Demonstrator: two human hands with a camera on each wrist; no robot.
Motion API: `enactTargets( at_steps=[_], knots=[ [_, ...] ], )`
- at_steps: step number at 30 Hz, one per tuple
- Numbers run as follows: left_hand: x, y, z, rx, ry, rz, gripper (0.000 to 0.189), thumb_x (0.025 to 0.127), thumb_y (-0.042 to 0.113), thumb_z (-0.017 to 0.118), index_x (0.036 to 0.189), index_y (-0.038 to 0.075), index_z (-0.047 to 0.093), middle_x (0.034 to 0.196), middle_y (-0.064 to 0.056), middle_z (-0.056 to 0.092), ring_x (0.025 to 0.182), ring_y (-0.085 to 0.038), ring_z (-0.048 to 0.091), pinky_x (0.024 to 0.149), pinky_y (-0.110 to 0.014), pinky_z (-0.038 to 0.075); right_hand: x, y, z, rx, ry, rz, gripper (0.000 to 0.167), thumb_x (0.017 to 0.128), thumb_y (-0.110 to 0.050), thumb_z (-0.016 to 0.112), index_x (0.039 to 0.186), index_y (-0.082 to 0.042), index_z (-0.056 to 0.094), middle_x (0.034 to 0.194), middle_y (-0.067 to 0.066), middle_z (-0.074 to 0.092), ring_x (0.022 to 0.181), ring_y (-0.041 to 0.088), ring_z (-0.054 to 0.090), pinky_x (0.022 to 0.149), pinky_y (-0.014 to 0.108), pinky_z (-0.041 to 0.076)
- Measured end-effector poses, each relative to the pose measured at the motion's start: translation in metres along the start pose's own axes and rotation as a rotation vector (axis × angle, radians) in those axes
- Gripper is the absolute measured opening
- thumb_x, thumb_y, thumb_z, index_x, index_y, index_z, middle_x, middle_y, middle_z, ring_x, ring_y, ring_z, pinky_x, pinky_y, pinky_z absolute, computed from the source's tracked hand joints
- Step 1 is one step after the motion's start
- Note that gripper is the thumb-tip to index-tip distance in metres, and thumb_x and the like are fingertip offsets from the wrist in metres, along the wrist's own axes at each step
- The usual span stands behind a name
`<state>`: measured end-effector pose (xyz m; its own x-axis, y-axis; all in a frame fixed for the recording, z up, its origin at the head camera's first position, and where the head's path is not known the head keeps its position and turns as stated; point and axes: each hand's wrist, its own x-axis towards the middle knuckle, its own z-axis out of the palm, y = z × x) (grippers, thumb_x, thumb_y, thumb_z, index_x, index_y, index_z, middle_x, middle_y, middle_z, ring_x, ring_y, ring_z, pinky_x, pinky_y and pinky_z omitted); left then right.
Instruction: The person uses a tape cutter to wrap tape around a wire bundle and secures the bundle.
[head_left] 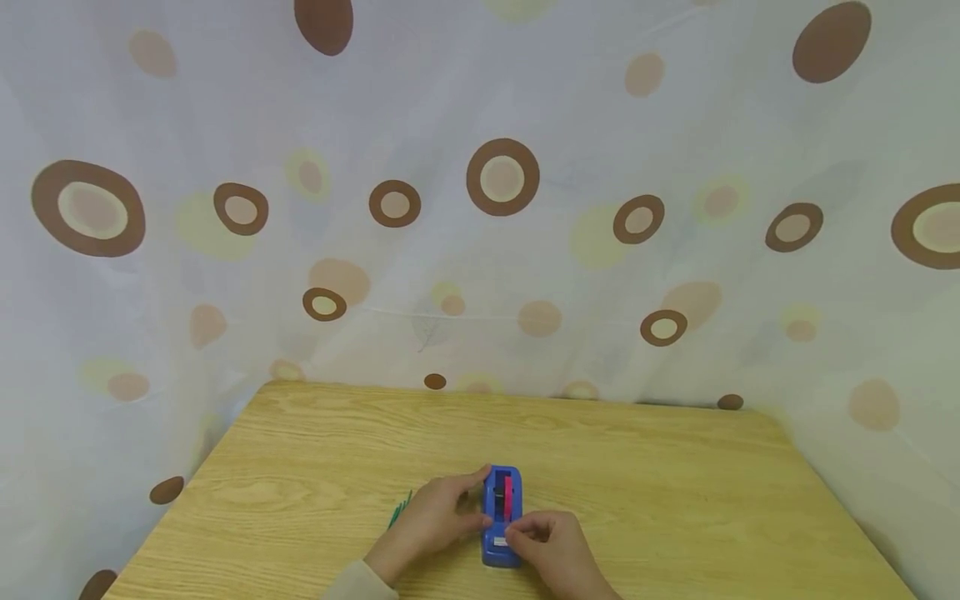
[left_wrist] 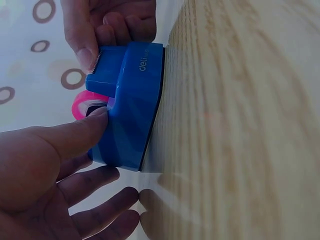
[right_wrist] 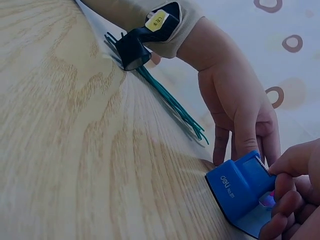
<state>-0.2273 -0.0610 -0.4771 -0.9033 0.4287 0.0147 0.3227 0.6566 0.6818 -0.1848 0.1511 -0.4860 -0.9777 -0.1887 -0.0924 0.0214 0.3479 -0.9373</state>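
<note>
A blue tape dispenser (head_left: pixel 491 500) with a pink-cored roll of tape (head_left: pixel 507 498) stands upright on the table. My left hand (head_left: pixel 431 521) steadies it from the left, thumb near the roll and index finger at the far end. The left wrist view shows the other left fingers spread off the dispenser. My right hand (head_left: pixel 558 546) is at the near end, thumb and index finger pinched together beside the toothed cutter (right_wrist: pixel 261 164). The clear tape end between those fingertips is too faint to make out fully.
A bundle of thin green sticks or wires (right_wrist: pixel 167 97) lies on the wooden table (head_left: pixel 675 483), left of the dispenser and partly behind the left hand in the head view. A spotted curtain (head_left: pixel 450 100) hangs around the table's back and sides.
</note>
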Motion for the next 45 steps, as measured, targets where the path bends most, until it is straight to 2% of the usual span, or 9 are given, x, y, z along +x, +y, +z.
enactTargets(
  at_steps=[4, 9, 17, 31, 41, 45],
  knots=[
    [0.001, 0.000, 0.001, 0.009, 0.000, -0.003, 0.069, 0.086, 0.040, 0.076, 0.147, 0.025, 0.048, 0.134, -0.013, 0.060, 0.119, -0.032, 0.058, 0.095, -0.048, 0.048, -0.001, -0.004, -0.002, -0.005, 0.033, 0.000, 0.020, 0.091, -0.024, 0.073, 0.094, -0.005, 0.076, 0.089, 0.001, 0.070, 0.083, 0.017, 0.057, 0.072, 0.031, 0.048],
    [0.001, -0.001, 0.002, 0.013, -0.002, -0.012, 0.071, 0.085, 0.042, 0.076, 0.148, 0.027, 0.047, 0.134, -0.013, 0.060, 0.119, -0.033, 0.059, 0.094, -0.048, 0.049, -0.002, -0.008, -0.005, -0.026, 0.015, 0.046, 0.021, 0.092, -0.026, 0.071, 0.095, -0.006, 0.075, 0.092, 0.001, 0.070, 0.087, 0.017, 0.057, 0.076, 0.033, 0.045],
    [0.000, -0.001, 0.004, 0.003, 0.001, -0.025, 0.070, 0.084, 0.042, 0.077, 0.147, 0.026, 0.049, 0.131, -0.013, 0.062, 0.117, -0.032, 0.060, 0.092, -0.048, 0.050, -0.004, -0.007, -0.003, -0.009, 0.011, 0.101, 0.024, 0.092, -0.026, 0.071, 0.091, -0.002, 0.074, 0.088, 0.000, 0.067, 0.084, 0.016, 0.053, 0.071, 0.032, 0.043],
    [0.000, 0.001, 0.002, 0.007, 0.008, -0.017, 0.070, 0.084, 0.041, 0.077, 0.146, 0.025, 0.049, 0.132, -0.013, 0.062, 0.117, -0.033, 0.060, 0.091, -0.048, 0.051, -0.005, -0.011, -0.003, 0.005, 0.007, 0.145, 0.024, 0.091, -0.028, 0.071, 0.091, -0.004, 0.074, 0.084, -0.002, 0.064, 0.078, 0.017, 0.049, 0.064, 0.030, 0.041],
    [0.000, 0.001, 0.001, -0.003, 0.001, -0.024, 0.070, 0.084, 0.042, 0.077, 0.147, 0.026, 0.049, 0.133, -0.013, 0.061, 0.118, -0.033, 0.059, 0.092, -0.048, 0.050, -0.010, -0.013, -0.002, 0.019, 0.002, 0.125, 0.022, 0.091, -0.025, 0.070, 0.089, -0.003, 0.073, 0.077, -0.002, 0.063, 0.072, 0.015, 0.050, 0.060, 0.028, 0.041],
    [0.000, 0.002, 0.000, -0.001, 0.001, -0.029, 0.070, 0.084, 0.042, 0.077, 0.147, 0.027, 0.049, 0.133, -0.012, 0.061, 0.119, -0.032, 0.059, 0.092, -0.048, 0.050, -0.011, -0.013, -0.001, 0.015, 0.004, 0.149, 0.023, 0.090, -0.027, 0.071, 0.088, -0.005, 0.073, 0.078, -0.002, 0.064, 0.073, 0.015, 0.050, 0.062, 0.029, 0.040]
  ],
)
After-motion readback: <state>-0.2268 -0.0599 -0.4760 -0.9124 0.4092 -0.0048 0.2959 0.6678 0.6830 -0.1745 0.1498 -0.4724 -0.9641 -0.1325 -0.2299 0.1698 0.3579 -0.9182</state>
